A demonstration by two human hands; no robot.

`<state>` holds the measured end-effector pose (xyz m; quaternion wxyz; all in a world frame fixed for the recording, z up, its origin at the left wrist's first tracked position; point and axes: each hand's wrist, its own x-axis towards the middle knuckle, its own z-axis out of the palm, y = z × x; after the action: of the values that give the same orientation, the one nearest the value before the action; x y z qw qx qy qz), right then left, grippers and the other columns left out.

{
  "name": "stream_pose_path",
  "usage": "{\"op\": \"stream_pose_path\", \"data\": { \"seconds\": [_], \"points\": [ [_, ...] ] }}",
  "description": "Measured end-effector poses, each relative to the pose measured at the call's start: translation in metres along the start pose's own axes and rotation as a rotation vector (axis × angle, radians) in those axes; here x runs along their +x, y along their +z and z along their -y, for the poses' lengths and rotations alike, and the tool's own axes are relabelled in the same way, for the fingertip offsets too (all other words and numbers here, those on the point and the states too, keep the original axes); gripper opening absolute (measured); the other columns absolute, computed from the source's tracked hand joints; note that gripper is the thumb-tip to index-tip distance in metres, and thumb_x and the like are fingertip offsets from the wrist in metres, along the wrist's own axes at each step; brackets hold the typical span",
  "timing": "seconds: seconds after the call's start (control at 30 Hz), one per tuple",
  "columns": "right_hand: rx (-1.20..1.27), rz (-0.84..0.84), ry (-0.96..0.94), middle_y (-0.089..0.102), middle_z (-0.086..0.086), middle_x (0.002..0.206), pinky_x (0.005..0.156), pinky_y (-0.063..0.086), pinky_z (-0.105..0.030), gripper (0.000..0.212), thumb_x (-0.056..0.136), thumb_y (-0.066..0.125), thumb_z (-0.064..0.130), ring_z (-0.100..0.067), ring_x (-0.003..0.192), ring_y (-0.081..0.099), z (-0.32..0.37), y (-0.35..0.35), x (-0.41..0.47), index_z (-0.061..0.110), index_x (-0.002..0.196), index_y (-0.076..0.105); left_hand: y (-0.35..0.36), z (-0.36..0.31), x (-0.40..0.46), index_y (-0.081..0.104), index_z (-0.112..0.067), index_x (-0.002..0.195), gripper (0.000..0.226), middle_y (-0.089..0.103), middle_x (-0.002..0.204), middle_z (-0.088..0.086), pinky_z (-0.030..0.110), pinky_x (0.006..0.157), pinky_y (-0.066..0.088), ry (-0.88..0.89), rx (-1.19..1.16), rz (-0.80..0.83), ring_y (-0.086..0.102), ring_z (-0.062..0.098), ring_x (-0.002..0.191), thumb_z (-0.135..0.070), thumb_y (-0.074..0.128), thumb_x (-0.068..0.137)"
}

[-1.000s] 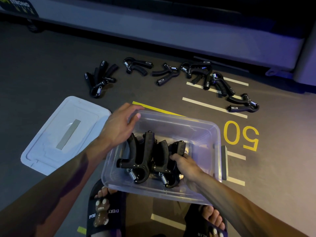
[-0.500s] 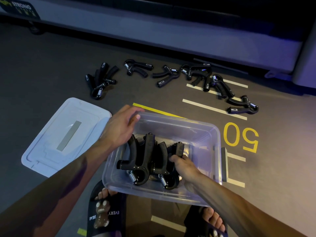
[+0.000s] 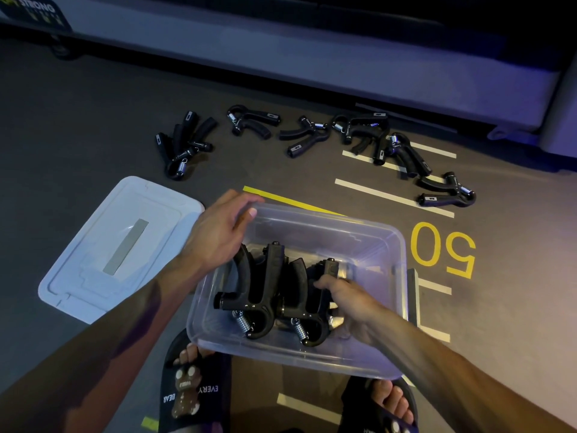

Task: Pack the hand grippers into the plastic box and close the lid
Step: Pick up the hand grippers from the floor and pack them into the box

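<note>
My left hand (image 3: pixel 218 235) grips the clear plastic box's (image 3: pixel 396 264) far-left corner; my right hand (image 3: pixel 346 303) clamps a black hand gripper (image 3: pixel 324 276) inside (lid (image 3: pixel 93 264) off, on floor at box's left).

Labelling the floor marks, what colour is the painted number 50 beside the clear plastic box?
Yellow; the painted number 50 on the dark floor shows clearly in the head view.
</note>
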<state>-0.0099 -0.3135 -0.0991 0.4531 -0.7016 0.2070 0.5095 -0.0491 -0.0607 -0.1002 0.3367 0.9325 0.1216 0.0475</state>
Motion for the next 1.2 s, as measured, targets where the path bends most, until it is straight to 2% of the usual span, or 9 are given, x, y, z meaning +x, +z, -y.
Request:
{"op": "stream_pose_path", "data": {
  "seconds": [0.07,0.2,0.3,0.43,0.63,0.77,0.87,1.03,1.2],
  "points": [
    [-0.06,-0.034,-0.075,0.063,-0.005,0.101,0.074,0.054,-0.043,0.037,0.092,0.059,0.031,-0.024,0.08,0.06,0.014,-0.009,-0.009,0.011,0.123,0.054,0.0,0.0,0.0,0.057,-0.036,0.129,0.027,0.055,0.107,-0.01,0.037,0.081,0.05,0.006,-0.013,-0.006,0.057,0.014,0.09,-0.038,0.044,0.106],
    [-0.183,-0.127,-0.227,0.057,-0.004,0.123,0.093,0.051,-0.049,0.036,0.091,0.061,0.034,-0.022,0.105,0.052,0.046,-0.026,-0.033,0.018,0.123,0.057,0.002,0.003,0.002,0.06,-0.038,0.123,0.023,0.053,0.101,-0.016,0.03,0.075,0.046,0.026,-0.052,-0.037,0.056,0.003,0.087,-0.037,0.047,0.105],
    [-0.264,-0.187,-0.363,0.066,0.005,0.112,0.098,0.051,-0.051,0.023,0.085,0.064,0.042,-0.016,0.105,0.058,0.068,-0.032,-0.052,0.028,0.101,0.072,0.004,0.006,0.004,0.064,-0.037,0.117,0.019,0.054,0.099,-0.021,0.019,0.08,0.043,0.019,-0.081,-0.073,0.056,0.001,0.089,-0.03,0.052,0.103],
    [-0.427,-0.129,-0.505,0.074,0.007,0.099,0.093,0.055,-0.049,0.029,0.069,0.062,0.053,-0.018,0.099,0.069,0.105,-0.03,-0.065,0.038,0.091,0.073,0.005,0.006,0.007,0.068,-0.029,0.116,0.02,0.054,0.097,-0.026,0.006,0.082,0.037,0.019,-0.092,-0.095,0.055,-0.001,0.089,-0.022,0.056,0.102],
    [-0.372,-0.001,-0.707,0.077,0.001,0.089,0.083,0.057,-0.043,0.014,0.097,0.058,0.022,-0.011,0.074,0.07,0.163,-0.013,-0.025,0.022,0.094,0.071,-0.009,0.007,0.019,0.07,-0.031,0.108,0.019,0.066,0.099,-0.02,0.021,0.085,0.047,-0.005,-0.207,0.016,0.063,0.006,0.096,-0.039,0.056,0.097],
    [-0.459,0.095,-0.742,0.076,0.0,0.098,0.076,0.051,-0.031,0.017,0.098,0.054,0.017,-0.009,0.075,0.065,0.187,0.006,0.017,0.02,0.103,0.071,-0.033,0.038,0.051,0.072,-0.028,0.089,0.025,0.074,0.091,-0.009,0.033,0.082,0.052,-0.228,-0.309,-0.027,0.068,0.012,0.084,-0.044,0.055,0.098],
    [-0.557,0.184,-0.718,0.072,0.0,0.108,0.069,0.049,-0.013,0.021,0.101,0.053,0.021,-0.007,0.078,0.065,0.193,0.018,0.045,0.018,0.113,0.07,-0.033,0.092,0.073,0.073,-0.025,0.101,0.012,0.072,0.089,-0.01,0.034,0.084,0.053,-0.367,-0.074,-0.156,0.067,0.013,0.086,-0.028,0.063,0.095],
    [-0.559,0.213,-0.689,0.069,0.0,0.11,0.062,0.044,-0.003,0.026,0.102,0.051,0.021,0.0,0.079,0.062,0.194,0.033,0.076,0.016,0.123,0.066,-0.03,0.159,0.091,0.055,-0.021,0.137,0.05,0.056,0.129,0.017,0.047,0.098,0.048,-0.557,0.178,-0.117,0.056,0.041,0.116,-0.027,0.068,0.089],
    [-0.522,0.187,-0.647,0.066,-0.002,0.106,0.059,0.043,-0.003,0.026,0.101,0.052,0.016,-0.005,0.08,0.061,0.191,0.036,0.093,0.012,0.123,0.066,-0.033,0.171,0.124,0.033,-0.027,0.155,0.076,0.039,0.149,0.018,0.048,0.111,0.036,-0.605,0.23,-0.04,0.04,0.045,0.132,-0.032,0.071,0.09]
  ]
}}
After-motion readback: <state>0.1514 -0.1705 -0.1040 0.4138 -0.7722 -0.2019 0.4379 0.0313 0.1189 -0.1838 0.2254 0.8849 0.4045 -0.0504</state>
